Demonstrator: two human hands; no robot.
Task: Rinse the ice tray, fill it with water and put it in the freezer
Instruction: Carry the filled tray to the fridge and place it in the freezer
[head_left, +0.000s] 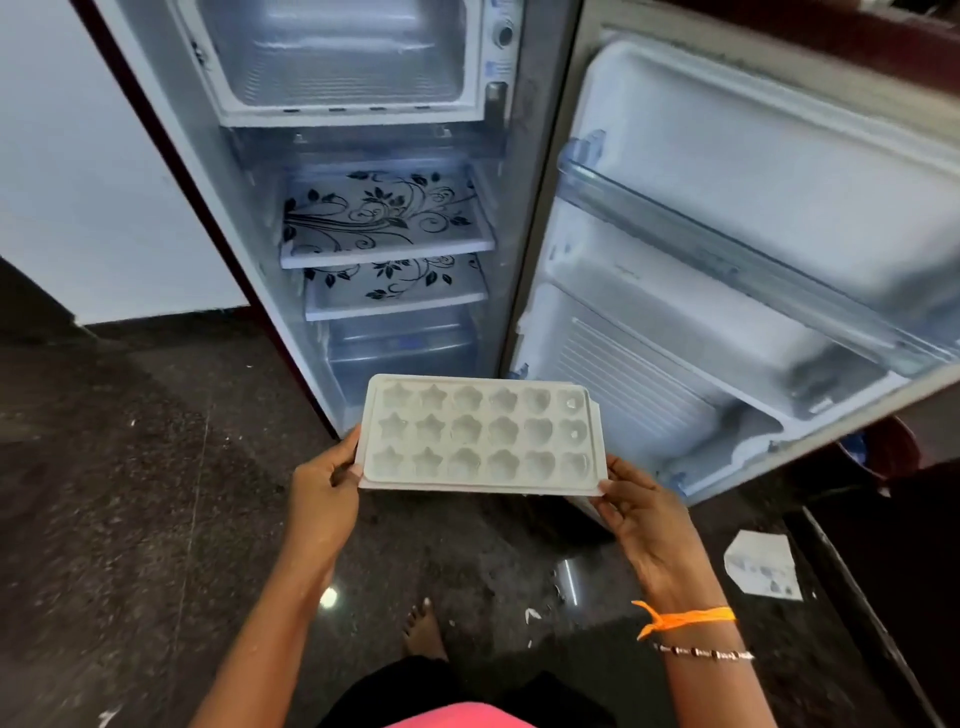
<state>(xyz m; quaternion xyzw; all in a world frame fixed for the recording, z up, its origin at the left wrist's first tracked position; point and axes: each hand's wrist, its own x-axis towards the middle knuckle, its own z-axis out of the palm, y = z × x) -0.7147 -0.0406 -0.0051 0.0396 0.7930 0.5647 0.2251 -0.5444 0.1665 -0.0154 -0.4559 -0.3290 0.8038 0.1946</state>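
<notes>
Two hands hold the tray level above the dark floor: the left hand pinches its left end, the right hand grips the right corner (fingers curled under). Behind stands the open fridge, its door swung right, freezer at the top.

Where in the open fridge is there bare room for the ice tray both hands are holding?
The freezer box at the top looks bare, open-fronted. The floral shelf below also looks bare. The ice tray hangs level between left hand and right hand.
</notes>
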